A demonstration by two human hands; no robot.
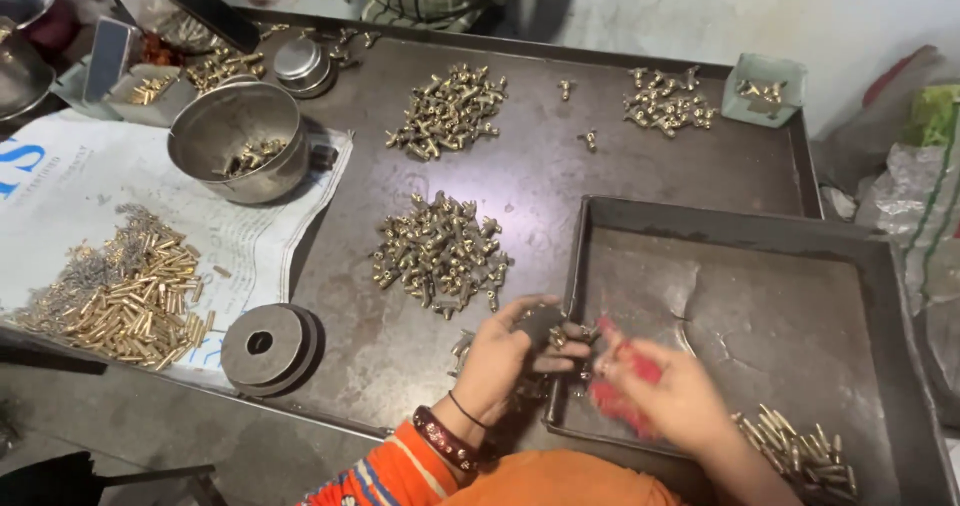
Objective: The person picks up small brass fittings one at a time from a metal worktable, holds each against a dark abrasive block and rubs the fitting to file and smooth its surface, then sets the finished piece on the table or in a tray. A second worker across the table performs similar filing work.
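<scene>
My left hand (505, 361) is curled around a small brass fitting at the near left corner of a dark metal tray (720, 221). My right hand (665, 396), blurred, grips a red tool against that fitting, just inside the tray. A pile of brass fittings (440, 254) lies on the table right above my left hand. Several finished brass pieces (800, 451) lie in the tray's near right corner.
Two more brass piles (450, 111) (668, 106) lie farther back. A steel bowl (238, 141) with brass bits stands on newspaper at left, near brass pins (125, 291) and a round metal disc (268, 346). A small green box (765, 88) sits at the far right. Another person sits opposite.
</scene>
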